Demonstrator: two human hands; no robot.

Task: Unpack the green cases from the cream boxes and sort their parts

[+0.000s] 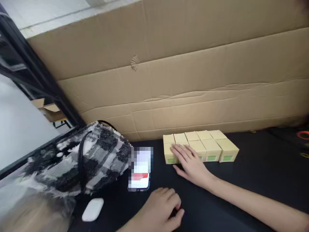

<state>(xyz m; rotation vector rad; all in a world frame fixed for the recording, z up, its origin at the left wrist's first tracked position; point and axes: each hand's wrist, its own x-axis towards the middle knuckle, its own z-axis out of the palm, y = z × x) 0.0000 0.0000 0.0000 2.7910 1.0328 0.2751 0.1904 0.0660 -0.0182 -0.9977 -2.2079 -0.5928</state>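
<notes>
At 8 o'clock from the view's centre, a checked bag (pixel 103 154) lies on the black table (pixel 260 170); a white case (pixel 93 209) sits at 7 o'clock. A phone (pixel 143 166) points lengthwise toward 12. The left hand (pixel 164 206), at 6 o'clock, is half curled; its palm is hidden, so whether it grips anything cannot be told. At 4 o'clock, small boxes (pixel 198 145) stand in two touching rows, long axis running 9 to 3 o'clock, visible green labels facing 6. They are pale yellow and square-edged. The right hand (pixel 193 164) touches the left front boxes, fingers extended, slightly spread.
</notes>
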